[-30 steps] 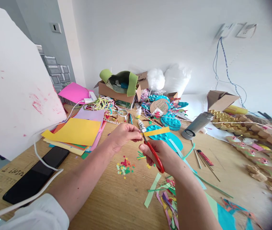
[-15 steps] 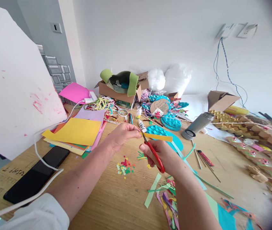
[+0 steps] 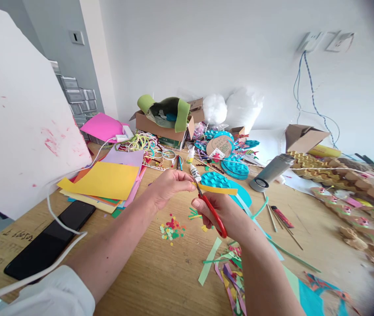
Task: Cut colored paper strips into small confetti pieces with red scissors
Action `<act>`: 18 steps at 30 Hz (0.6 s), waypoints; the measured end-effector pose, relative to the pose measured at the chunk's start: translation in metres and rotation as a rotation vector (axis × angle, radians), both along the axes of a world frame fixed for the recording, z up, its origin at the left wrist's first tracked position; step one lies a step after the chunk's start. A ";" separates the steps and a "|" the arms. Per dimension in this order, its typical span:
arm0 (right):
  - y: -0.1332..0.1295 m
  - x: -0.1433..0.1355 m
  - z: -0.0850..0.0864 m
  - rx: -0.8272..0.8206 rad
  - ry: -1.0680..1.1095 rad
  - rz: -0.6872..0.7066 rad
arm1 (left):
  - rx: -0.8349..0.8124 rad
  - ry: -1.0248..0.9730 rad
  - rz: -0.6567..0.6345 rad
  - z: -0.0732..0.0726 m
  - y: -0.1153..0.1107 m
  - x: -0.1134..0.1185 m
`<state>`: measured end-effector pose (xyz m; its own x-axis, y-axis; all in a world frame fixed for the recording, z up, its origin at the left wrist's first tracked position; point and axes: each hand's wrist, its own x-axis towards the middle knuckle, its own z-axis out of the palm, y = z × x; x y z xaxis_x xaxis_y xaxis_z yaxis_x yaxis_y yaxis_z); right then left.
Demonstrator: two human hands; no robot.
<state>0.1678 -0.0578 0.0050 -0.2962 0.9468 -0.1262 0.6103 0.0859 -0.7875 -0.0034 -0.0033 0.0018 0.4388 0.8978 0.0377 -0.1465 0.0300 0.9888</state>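
Observation:
Between the fingertips of my left hand (image 3: 174, 186) is pinched one end of a yellow-orange paper strip (image 3: 218, 189). My right hand (image 3: 221, 213) is closed around the red handles of a pair of scissors (image 3: 212, 210). The scissor blades meet the strip close to my left fingertips; whether they are parted there I cannot make out. The strip's long end reaches to the right above my right hand. On the table below lie many small coloured paper dots (image 3: 173, 227), a few thin green strips (image 3: 194, 214) and a pale green strip (image 3: 210, 262).
Coloured paper sheets (image 3: 108, 184) and a black phone (image 3: 50, 239) lie on the left. Behind my hands are a small white bottle (image 3: 195, 173) and blue textured discs (image 3: 235, 168). A metal flask (image 3: 271, 173) and a red cutter (image 3: 282, 217) lie on the right. Paper scraps (image 3: 231, 285) lie near me.

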 end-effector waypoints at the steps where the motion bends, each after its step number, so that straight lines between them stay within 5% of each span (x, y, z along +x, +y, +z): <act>1: 0.000 0.000 0.000 -0.004 0.001 0.004 | -0.001 0.000 0.000 0.000 0.000 0.000; 18: 0.000 -0.004 0.004 -0.026 0.039 -0.041 | -0.046 -0.080 0.048 -0.001 0.001 0.002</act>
<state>0.1641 -0.0580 0.0086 -0.2623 0.9548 -0.1396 0.5816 0.0409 -0.8125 -0.0016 -0.0022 0.0013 0.3926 0.9192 0.0291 -0.2269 0.0662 0.9717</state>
